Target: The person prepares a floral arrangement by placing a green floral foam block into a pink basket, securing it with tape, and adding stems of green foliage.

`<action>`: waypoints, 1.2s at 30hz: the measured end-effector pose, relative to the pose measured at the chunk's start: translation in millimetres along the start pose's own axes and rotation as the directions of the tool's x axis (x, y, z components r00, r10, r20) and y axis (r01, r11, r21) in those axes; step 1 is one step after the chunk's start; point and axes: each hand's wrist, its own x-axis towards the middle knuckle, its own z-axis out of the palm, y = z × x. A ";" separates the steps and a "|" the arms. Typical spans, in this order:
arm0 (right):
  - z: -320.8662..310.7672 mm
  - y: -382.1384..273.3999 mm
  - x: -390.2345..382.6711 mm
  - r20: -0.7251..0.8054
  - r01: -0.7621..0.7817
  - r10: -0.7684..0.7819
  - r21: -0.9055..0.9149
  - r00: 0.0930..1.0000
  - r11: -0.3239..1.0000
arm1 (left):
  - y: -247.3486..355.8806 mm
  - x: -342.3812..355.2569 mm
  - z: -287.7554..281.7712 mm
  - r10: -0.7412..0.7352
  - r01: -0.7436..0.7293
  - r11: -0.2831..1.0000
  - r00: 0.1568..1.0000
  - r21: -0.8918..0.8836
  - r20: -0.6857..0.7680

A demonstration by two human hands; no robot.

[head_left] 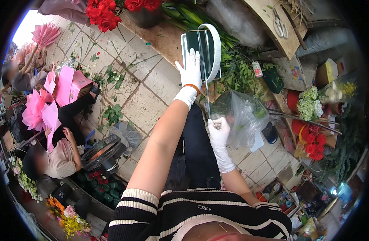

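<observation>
In a white glove, my left hand (191,70) lies flat with fingers stretched over the left side of a dark green block, which looks like floral foam (207,50). The block sits in a white-rimmed basket (184,42) whose curved white handle (217,52) arches along the right side. A narrow clear strip, like tape (208,98), crosses the block and runs down toward me. Its near end is pinched by my gloved right hand (219,132). An orange-brown bangle (191,86) rings my left wrist.
The basket rests on a wooden bench (164,42) beside cut greenery (242,76). Clear plastic wrap (242,120) hangs near my right hand. Scissors (280,26) lie on a board at upper right. At left, a person (60,156) sits near a fan (106,154) and pink paper.
</observation>
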 end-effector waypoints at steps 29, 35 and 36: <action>-57.7 -114.1 165.4 0.475 -0.193 0.186 -0.035 0.860 0.981 | -3.0 7.4 -10.4 0.048 -0.044 0.998 0.996 -0.048 0.081; -49.7 -237.2 185.2 0.623 0.199 -0.069 -0.141 0.779 0.970 | -3.8 10.1 -11.6 0.033 -0.025 0.996 0.995 -0.080 0.098; -39.2 -247.0 196.4 0.599 0.262 -0.157 -0.092 0.786 0.961 | -2.0 10.1 -13.5 0.026 -0.020 0.998 0.993 -0.054 0.116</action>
